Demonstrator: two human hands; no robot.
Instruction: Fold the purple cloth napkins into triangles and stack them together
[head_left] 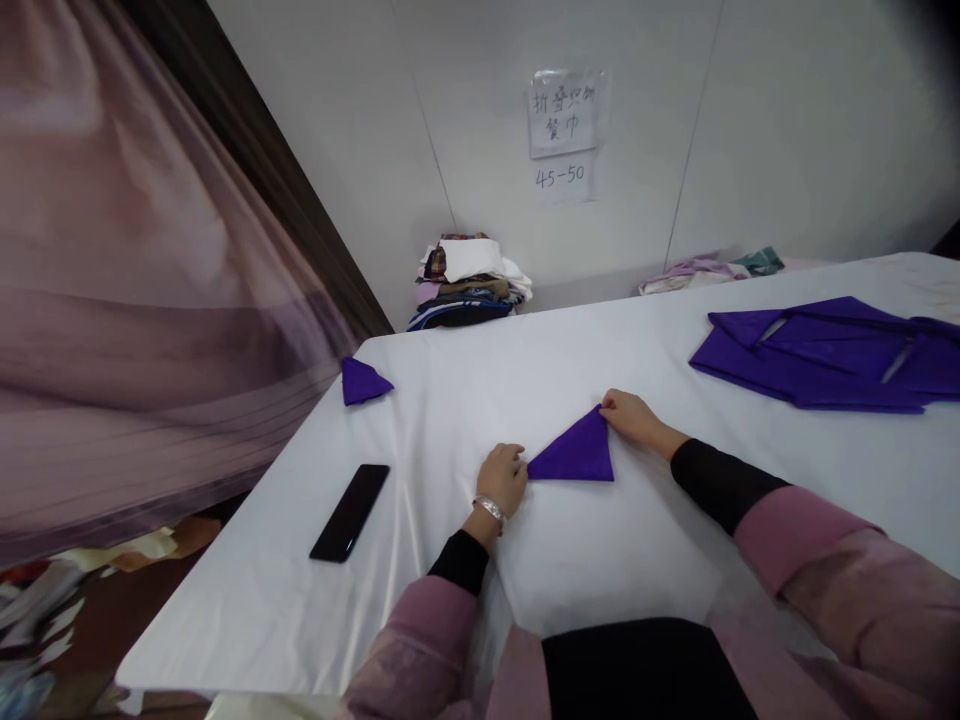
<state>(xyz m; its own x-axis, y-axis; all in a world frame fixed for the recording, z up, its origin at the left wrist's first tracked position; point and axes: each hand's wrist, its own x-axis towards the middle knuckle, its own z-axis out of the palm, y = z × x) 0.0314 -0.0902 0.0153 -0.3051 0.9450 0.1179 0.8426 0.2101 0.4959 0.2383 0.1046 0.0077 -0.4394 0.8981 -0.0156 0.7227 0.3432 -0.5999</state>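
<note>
A purple cloth napkin [577, 452], folded into a small triangle, lies on the white tablecloth in front of me. Its left corner is pinched between the thumb and fingers of my left hand [502, 480], which wears a silver bracelet. At the top corner, my right hand [628, 414] grips the cloth with closed fingertips. The lower right corner lies free of both hands. Another folded purple napkin [364, 382] rests near the far left edge of the table.
A black phone [350, 513] lies to the left. Flat purple napkins [817, 355] overlap on the right. Behind the table are a clothes stack [471, 280] and more cloth [697, 272]. A pink curtain [150, 270] hangs at left; a handwritten sign [566, 115] is on the wall.
</note>
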